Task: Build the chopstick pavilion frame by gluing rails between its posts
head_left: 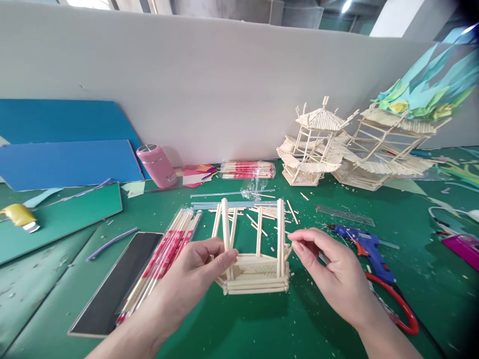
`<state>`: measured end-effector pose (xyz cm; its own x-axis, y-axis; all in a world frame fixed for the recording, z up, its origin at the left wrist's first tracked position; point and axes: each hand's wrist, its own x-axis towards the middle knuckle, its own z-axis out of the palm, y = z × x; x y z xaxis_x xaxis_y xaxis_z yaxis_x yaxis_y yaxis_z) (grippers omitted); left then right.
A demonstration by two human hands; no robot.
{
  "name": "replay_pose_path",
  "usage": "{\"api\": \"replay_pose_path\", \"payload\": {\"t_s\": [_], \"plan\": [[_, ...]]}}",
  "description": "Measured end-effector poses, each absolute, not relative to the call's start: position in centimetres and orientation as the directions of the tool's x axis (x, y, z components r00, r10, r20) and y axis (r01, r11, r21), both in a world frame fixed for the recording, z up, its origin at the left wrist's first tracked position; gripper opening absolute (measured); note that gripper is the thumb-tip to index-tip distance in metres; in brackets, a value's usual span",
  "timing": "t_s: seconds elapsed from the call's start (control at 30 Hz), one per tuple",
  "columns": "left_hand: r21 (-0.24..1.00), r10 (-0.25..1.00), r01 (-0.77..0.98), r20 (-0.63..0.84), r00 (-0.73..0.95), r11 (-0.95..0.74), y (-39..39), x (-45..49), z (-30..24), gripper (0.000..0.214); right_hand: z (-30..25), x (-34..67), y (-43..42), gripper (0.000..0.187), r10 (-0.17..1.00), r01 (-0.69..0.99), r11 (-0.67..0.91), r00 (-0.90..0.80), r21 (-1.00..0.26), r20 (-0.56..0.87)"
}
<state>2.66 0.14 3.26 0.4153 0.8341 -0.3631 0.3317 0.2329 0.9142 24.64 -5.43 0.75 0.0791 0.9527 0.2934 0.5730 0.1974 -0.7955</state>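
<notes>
A small wooden-stick frame [258, 285] with a layered base and several upright posts is held slightly tilted above the green table. My left hand [207, 267] grips it by a front-left post, thumb in front and fingers behind. Beside the frame's right edge is my right hand [329, 267], its thumb and index finger brought together close to a right post [280, 239]. Whatever may lie between those fingertips is too small to make out. Loose short sticks [258, 227] are scattered behind the frame. To the right rests a blue glue gun [368, 249].
Packs of wrapped chopsticks [164, 259] lie left, over a black panel [116, 284]. Red-handled scissors [406, 311] sit at right. Two stick pavilions [318, 144] stand behind, near a grey partition [209, 89]. A pink cup [157, 166], clear ruler [344, 215] and yellow tape dispenser [18, 215] are about.
</notes>
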Motion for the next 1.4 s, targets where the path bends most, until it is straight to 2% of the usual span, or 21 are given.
{"api": "replay_pose_path", "payload": {"t_s": [0.33,0.6,0.83,1.03,1.2,1.4], "plan": [[0.909,0.833,0.335,-0.376,0.407,0.247,0.2,2.7,3.4,0.031,0.9,24.1,-5.6,0.01,0.952,0.52,0.278,-0.037,-0.807,0.305],[0.9,0.829,0.357,-0.389,0.402,0.249,0.1,2.7,3.5,0.032,0.5,24.2,-5.6,0.007,0.957,0.532,0.189,0.089,-0.825,0.276],[0.896,0.832,0.374,-0.387,0.397,0.239,0.1,2.6,3.5,0.034,0.3,24.1,-5.7,0.009,0.963,0.519,0.151,0.114,-0.841,0.243],[0.908,0.858,0.351,-0.359,0.368,0.23,-0.3,3.1,4.3,0.036,0.7,23.6,-5.5,0.021,0.986,0.526,0.049,0.11,-0.849,0.125],[0.908,0.854,0.349,-0.362,0.373,0.232,-0.3,2.9,4.2,0.032,1.2,22.9,-5.2,0.025,1.0,0.495,0.007,-0.018,-0.869,-0.002],[0.9,0.824,0.361,-0.389,0.411,0.245,-0.2,2.5,3.8,0.029,1.3,23.0,-5.1,0.031,0.997,0.423,0.015,-0.075,-0.906,-0.019]]}}
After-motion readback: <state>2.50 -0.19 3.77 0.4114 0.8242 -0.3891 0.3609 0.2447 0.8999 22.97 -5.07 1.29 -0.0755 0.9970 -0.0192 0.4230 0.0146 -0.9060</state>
